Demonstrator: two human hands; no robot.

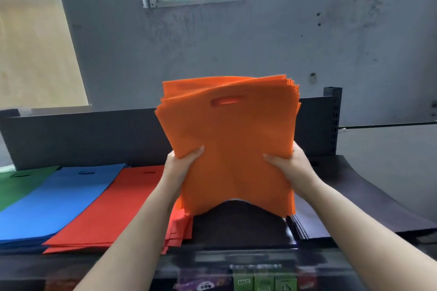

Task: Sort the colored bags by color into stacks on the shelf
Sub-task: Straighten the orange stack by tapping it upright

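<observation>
**Orange bundle, held upright over shelf**

Left hand (183,163) and right hand (287,164) pinch the orange bags (231,134) at their side edges, bundle between them. Laid, left to right: green stack (21,182), blue stack (63,198), red stack (118,208). Orange apparently remains, above the dark shelf (241,222) beside red.

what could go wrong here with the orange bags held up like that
The orange bags are fanned unevenly at the top, and the left hand and right hand grip only the lower sides, so loose ones might slide out. Their bottom edge hangs near the red stack and could ruffle it.
</observation>
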